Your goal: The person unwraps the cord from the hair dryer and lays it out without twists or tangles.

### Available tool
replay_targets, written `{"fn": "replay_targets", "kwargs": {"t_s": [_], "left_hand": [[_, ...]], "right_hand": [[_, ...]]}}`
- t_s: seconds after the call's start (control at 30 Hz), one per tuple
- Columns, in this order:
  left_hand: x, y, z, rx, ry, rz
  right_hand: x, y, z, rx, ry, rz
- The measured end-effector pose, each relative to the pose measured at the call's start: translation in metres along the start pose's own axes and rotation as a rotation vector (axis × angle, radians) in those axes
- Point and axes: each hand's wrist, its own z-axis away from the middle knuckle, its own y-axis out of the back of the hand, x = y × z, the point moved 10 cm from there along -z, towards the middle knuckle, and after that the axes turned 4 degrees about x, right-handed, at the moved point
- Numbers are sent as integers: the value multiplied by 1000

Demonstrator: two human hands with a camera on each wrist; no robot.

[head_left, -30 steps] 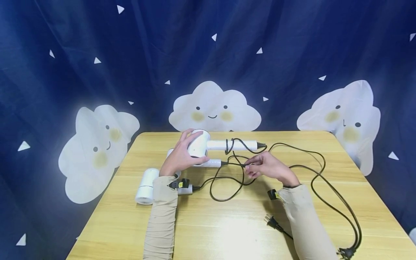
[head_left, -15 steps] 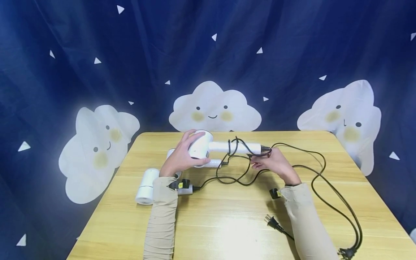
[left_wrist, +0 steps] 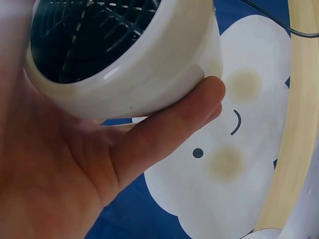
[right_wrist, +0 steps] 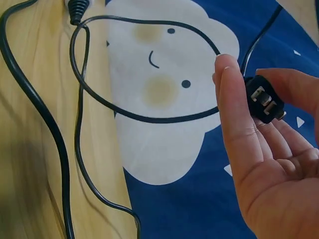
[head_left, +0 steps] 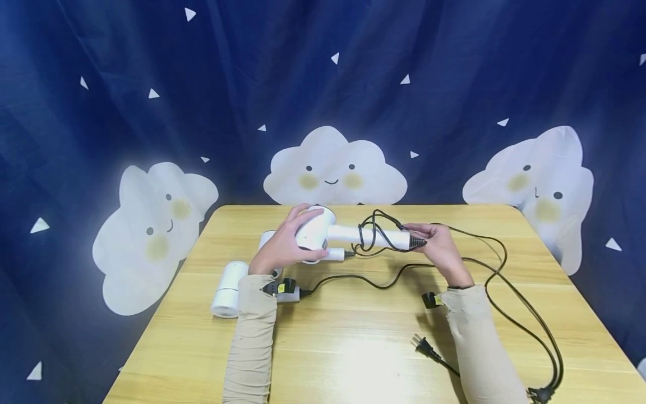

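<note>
My left hand (head_left: 282, 247) grips a white hair dryer (head_left: 345, 234) around its head, holding it above the table with the handle pointing right. In the left wrist view the dryer's round end with its dark grille (left_wrist: 94, 35) faces the camera, and the thumb lies along the white shell. The dryer's black cord (head_left: 375, 227) loops around the handle. My right hand (head_left: 441, 255), beside the handle's cord end, pinches the black plug (right_wrist: 264, 102) between thumb and fingers. Its metal prongs show in the right wrist view; in the head view the plug is mostly hidden.
A second white hair dryer (head_left: 335, 254) lies behind the held one, partly covered. A third (head_left: 229, 289) lies at the left, partly under my left forearm. Their black cords run right across the wooden table (head_left: 328, 359). Two plugs (head_left: 425, 346) (head_left: 541, 394) lie near my right forearm.
My right hand has moved right and slightly up, drawing the cord loop off the table and tighter around the handle. The held dryer has shifted slightly right, its handle end tipping down.
</note>
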Motion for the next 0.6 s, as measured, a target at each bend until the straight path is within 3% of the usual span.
{"fn": "replay_targets", "kwargs": {"t_s": [0.33, 0.6], "left_hand": [[0, -12, 0, -69, 9, 10], [-8, -26, -3, -108, 30, 16]], "right_hand": [[-6, 10, -1, 36, 25, -100], [-22, 13, 1, 79, 109, -127]]}}
